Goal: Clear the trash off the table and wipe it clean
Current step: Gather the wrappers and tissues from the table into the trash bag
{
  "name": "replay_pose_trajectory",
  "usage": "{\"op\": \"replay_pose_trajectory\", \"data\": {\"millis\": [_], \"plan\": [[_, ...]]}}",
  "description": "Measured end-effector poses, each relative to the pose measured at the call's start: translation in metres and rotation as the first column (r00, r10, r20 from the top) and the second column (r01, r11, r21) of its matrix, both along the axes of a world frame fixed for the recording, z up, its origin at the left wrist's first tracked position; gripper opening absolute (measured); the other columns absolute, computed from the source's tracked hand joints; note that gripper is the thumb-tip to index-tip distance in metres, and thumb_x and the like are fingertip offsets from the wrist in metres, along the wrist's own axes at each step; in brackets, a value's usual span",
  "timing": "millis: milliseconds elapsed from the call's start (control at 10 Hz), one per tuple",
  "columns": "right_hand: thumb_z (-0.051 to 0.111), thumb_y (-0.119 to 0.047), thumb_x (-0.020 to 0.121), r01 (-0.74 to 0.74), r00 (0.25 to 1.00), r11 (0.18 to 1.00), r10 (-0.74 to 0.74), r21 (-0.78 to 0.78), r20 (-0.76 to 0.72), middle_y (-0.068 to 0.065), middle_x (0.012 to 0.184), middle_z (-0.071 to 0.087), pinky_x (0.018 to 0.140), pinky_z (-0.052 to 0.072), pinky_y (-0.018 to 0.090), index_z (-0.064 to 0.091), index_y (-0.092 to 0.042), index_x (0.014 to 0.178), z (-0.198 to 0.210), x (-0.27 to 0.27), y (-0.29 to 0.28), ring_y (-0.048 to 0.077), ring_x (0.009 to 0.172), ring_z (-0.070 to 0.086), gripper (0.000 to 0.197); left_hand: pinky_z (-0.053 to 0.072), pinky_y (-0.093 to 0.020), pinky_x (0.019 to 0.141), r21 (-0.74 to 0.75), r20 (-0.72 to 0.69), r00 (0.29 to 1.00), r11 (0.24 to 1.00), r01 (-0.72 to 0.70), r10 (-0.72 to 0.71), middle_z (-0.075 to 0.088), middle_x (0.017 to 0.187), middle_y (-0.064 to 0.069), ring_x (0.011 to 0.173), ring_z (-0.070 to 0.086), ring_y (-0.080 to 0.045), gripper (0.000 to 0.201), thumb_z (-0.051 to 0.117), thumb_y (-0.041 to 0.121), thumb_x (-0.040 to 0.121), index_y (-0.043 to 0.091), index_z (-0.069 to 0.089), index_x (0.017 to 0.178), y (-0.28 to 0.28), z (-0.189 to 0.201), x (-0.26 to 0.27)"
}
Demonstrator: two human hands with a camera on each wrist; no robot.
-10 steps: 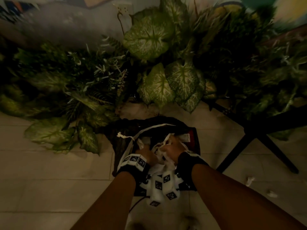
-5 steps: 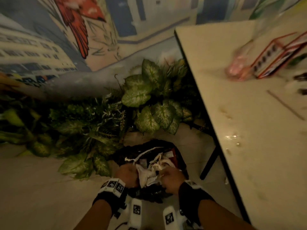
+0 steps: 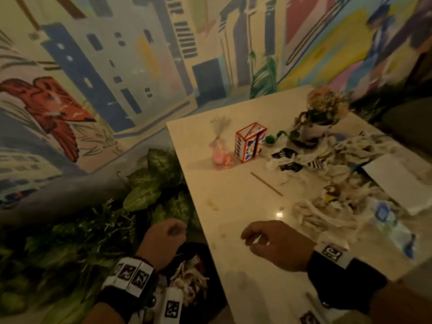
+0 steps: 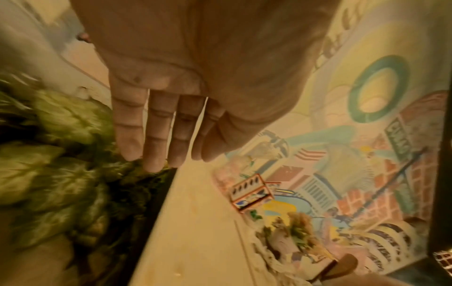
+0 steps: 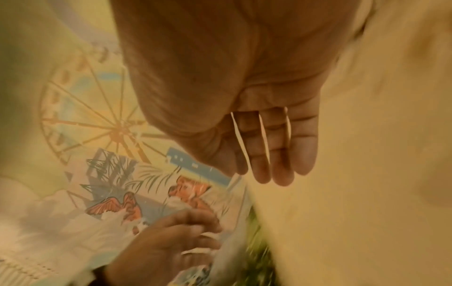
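Hands: both empty; left hand hangs off the table's near-left edge above the bag, right hand hovers over bare tabletop.
Left hand: head view suggests loosely curled, yet the wrist view shows fingers straight and together, holding nothing.
Right hand: fingers relaxed and slightly bent, thumb apart, pinching nothing.
Bag: dark, on the floor beside the table, already holding crumpled white paper.
Table: pale top with faint spots and a glossy smear near the right hand.
Trash: crumpled tissues heaped on the right half, dark wrappers among them, clear plastic at the near-right, thin stick lying alone.
Handling, by judgement: tissues light and soft, best scooped in a bunch from the pile's near edge; plastic likely slippery and crackly, needs a full grasp; stick stiff and flat, wants a fingertip pinch at one end.
Keep clear: flower pot, patterned box, pink vase.
Risk: a loose sweep could drag tissues against the pot.
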State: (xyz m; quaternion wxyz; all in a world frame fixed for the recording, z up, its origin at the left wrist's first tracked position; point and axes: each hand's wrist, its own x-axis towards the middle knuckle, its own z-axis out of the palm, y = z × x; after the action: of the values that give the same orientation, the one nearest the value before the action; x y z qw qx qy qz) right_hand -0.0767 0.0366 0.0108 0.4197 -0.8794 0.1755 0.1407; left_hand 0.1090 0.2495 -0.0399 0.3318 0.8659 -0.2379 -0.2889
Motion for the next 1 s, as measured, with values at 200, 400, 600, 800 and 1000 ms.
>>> {"op": "replay_pose_trajectory", "data": {"millis": [200, 400, 600, 800, 1000], "plan": [[0.063, -0.025, 0.087, 0.012, 0.999, 0.995, -0.016, -0.097, -0.038, -0.013, 0.099, 0.065, 0.076, 0.052, 0.02, 0.064, -0.028, 0.103, 0.012, -0.058, -0.155, 0.007, 0.086, 0.062, 0.017, 0.051, -0.029, 0.071, -0.021, 0.033, 0.997, 0.997, -0.074, 0.075, 0.066, 0.082, 0.001, 0.08, 0.063, -0.019, 0.014, 0.064, 0.008, 0.084, 0.022, 0.064, 0.082, -0.128, 0.006, -0.037], [0.07, -0.038, 0.08, -0.05, 0.994, 0.979, 0.03, -0.196, -0.103, -0.024, 0.126, 0.045, 0.075, 0.042, 0.006, 0.055, -0.037, 0.113, 0.006, -0.092, -0.252, -0.003, 0.106, 0.051, 0.036, 0.047, -0.028, 0.074, 0.17, 0.095, 0.987, 0.975, -0.144, 0.13, 0.063, 0.087, -0.004, 0.088, 0.061, -0.025, 0.01, 0.065, 0.025, 0.087, 0.016, 0.061, 0.085, -0.252, -0.013, -0.046], [0.068, -0.07, 0.06, -0.26, 0.958, 0.91, 0.203, -0.323, -0.201, -0.016, 0.154, 0.01, 0.116, 0.024, 0.04, 0.016, -0.049, 0.142, -0.018, -0.099, -0.268, 0.016, 0.144, 0.009, 0.1, 0.043, -0.031, 0.078, 0.325, 0.189, 0.97, 0.923, -0.207, 0.151, 0.059, 0.121, -0.013, 0.108, 0.057, -0.032, 0.045, 0.057, 0.045, 0.089, 0.007, 0.056, 0.114, -0.321, -0.027, -0.048], [0.069, -0.079, 0.045, -0.338, 0.908, 0.889, 0.221, -0.309, -0.356, -0.013, 0.155, -0.02, 0.112, 0.016, 0.06, -0.01, -0.058, 0.138, -0.04, -0.085, -0.252, 0.03, 0.145, -0.013, 0.124, 0.036, -0.04, 0.103, 0.44, 0.151, 0.981, 0.88, -0.18, 0.125, 0.036, 0.137, -0.022, 0.122, 0.04, -0.037, 0.045, 0.048, 0.021, 0.094, -0.001, 0.042, 0.133, -0.34, -0.03, -0.067], [0.077, -0.056, 0.062, -0.284, 0.95, 0.874, 0.2, -0.395, -0.239, 0.0, 0.156, -0.004, 0.113, 0.02, 0.052, 0.011, -0.047, 0.144, -0.062, -0.076, -0.234, 0.034, 0.144, 0.003, 0.105, 0.044, -0.041, 0.097, 0.469, 0.3, 0.952, 0.859, -0.206, 0.065, 0.044, 0.128, -0.017, 0.116, 0.049, -0.034, 0.027, 0.048, 0.009, 0.09, 0.003, 0.049, 0.115, -0.351, -0.035, -0.042]]}}
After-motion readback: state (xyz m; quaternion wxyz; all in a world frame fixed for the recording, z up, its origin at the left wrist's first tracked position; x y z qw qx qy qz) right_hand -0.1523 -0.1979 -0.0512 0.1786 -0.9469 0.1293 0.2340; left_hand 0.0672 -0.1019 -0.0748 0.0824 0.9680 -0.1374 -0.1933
